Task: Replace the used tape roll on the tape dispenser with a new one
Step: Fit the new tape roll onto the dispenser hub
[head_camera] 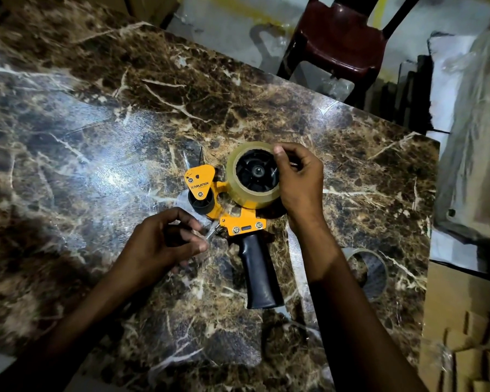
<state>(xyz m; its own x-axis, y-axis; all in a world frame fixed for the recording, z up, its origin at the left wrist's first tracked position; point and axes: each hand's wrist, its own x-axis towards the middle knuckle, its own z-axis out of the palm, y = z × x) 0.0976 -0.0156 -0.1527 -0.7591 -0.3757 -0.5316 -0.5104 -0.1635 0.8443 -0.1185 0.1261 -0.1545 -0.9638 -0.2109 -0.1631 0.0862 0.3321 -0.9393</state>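
Head view: tape dispenser lies on the marble tabletop — right hand grips its mounted tape roll, left hand pinches the clear tape end (used core nearby).

Counted: one tape dispenser; one full tape roll; one empty core; two hands; one chair.

Dim scene; one overhead source throws white glare on the marble table. Corners darken, edges bow and blur.
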